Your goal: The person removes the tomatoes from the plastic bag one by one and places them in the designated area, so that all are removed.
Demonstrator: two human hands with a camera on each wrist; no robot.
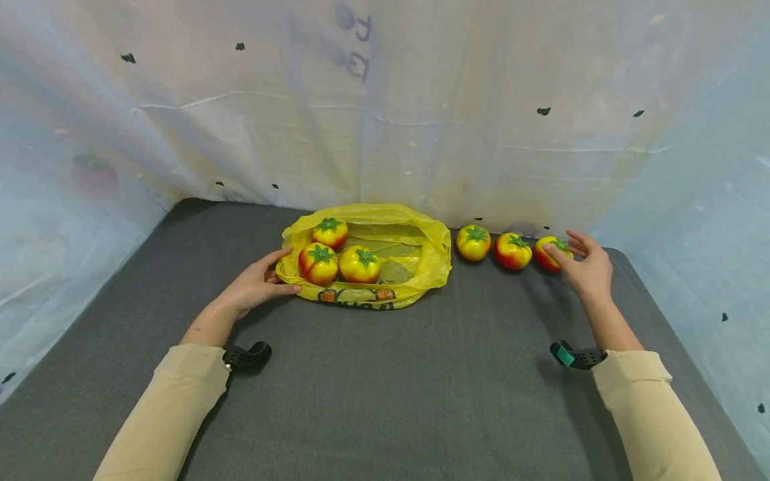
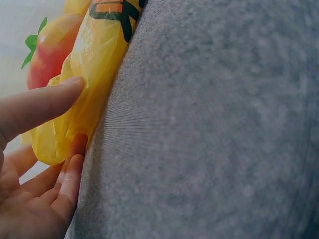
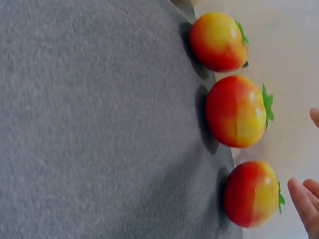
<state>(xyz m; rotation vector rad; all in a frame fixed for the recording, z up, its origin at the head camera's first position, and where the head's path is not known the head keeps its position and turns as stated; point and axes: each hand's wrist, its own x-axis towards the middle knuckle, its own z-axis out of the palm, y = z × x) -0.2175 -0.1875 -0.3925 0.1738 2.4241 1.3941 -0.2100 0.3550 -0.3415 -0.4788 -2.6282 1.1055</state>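
A yellow plastic bag [image 1: 430,267] lies on the grey surface with its mouth spread wide. Inside its left part sit three red-and-yellow tomatoes [image 1: 318,263] with green leafy tops. My left hand [image 1: 255,286] holds the bag's left end, thumb along the front side and fingers curved round the end; the left wrist view shows the yellow film between them. Right of the bag stand three more tomatoes in a row: a left one [image 1: 473,242], a middle one [image 1: 513,251] and a right one [image 3: 251,193]. Over the right one hovers my right hand [image 1: 588,267], fingers spread and holding nothing.
A pale translucent sheet [image 1: 421,133] with black marks rises as a wall right behind the row and the bag. Similar sheets [image 1: 710,254] close off both sides. Dark grey cloth [image 1: 409,387] covers the table in front.
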